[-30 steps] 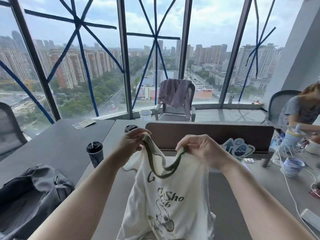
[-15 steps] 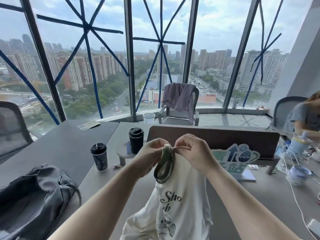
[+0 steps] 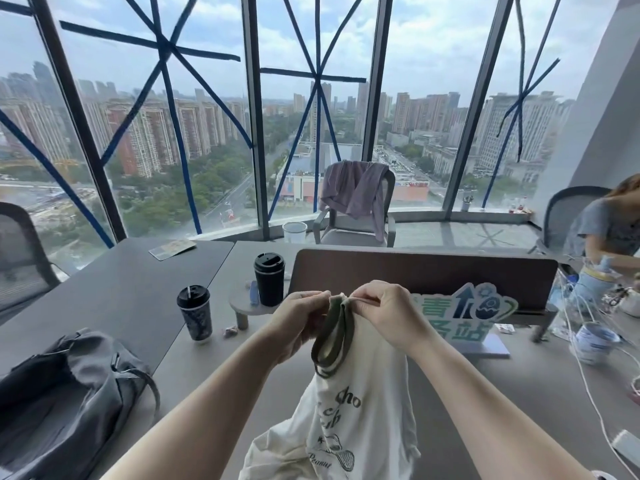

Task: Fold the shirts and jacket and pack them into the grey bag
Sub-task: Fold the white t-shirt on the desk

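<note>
left hand and right hand pinch the cream shirt at its collar, fingers closed on cloth; it hangs lengthwise above the counter; grey bag lies open far left, nearer the left hand

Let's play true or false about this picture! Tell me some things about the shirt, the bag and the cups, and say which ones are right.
1. Both hands, the left hand and the right hand, pinch the white shirt near its green collar. True.
2. The grey bag sits on the right. False: it lies on the left, on the table.
3. A purple garment hangs over a chair by the window. True.
4. The shirt is already in the bag. False: it hangs from the hands.
5. Two dark cups stand left of the hands. True.
</note>
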The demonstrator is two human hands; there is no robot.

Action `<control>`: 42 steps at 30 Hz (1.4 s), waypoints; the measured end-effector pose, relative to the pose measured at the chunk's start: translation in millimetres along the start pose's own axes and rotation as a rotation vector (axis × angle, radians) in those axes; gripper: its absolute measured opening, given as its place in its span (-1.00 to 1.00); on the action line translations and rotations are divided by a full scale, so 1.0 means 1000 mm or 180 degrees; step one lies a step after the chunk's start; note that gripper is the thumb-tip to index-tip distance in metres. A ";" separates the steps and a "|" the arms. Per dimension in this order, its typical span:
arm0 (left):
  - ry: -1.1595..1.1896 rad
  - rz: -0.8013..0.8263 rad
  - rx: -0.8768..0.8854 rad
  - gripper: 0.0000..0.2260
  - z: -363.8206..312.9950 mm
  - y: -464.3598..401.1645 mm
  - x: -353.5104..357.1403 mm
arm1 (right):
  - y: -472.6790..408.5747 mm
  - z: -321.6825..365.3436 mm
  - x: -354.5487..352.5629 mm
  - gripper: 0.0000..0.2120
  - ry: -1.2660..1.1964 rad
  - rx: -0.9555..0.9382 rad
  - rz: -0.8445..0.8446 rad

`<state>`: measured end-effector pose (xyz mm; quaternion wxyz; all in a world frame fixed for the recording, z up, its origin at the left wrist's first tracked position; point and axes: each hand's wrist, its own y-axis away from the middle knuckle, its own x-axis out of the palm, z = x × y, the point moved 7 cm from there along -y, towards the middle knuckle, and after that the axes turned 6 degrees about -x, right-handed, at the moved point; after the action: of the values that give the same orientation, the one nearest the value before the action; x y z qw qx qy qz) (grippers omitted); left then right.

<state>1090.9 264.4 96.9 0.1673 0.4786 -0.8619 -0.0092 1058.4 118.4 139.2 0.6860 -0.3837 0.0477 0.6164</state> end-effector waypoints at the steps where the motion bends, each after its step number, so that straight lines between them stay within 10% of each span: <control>1: 0.0064 0.0056 -0.0010 -0.78 0.000 0.001 0.001 | 0.000 -0.003 0.000 -0.93 0.0063 0.0033 0.0021; 11: -0.1621 -0.0299 0.0746 -0.85 -0.015 0.005 0.011 | 0.000 -0.006 -0.003 -0.78 -0.0191 0.0255 -0.0003; 16: -0.1618 0.0055 0.0623 -0.89 -0.028 0.008 0.010 | 0.008 0.005 0.002 -0.80 -0.1587 0.0472 0.0677; 29: -0.1551 0.0459 0.0233 -0.81 -0.069 0.027 0.024 | 0.020 0.006 0.018 -0.67 -0.2058 0.0872 0.1293; 42: -0.1388 -0.0078 0.0711 -0.82 -0.077 0.019 -0.005 | -0.010 0.053 -0.038 -0.65 -0.1238 0.0064 -0.0210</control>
<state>1100.4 290.3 171.3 -0.0768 0.4912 -0.8674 -0.0189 1036.8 119.4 200.8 0.7060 -0.2518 -0.0921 0.6555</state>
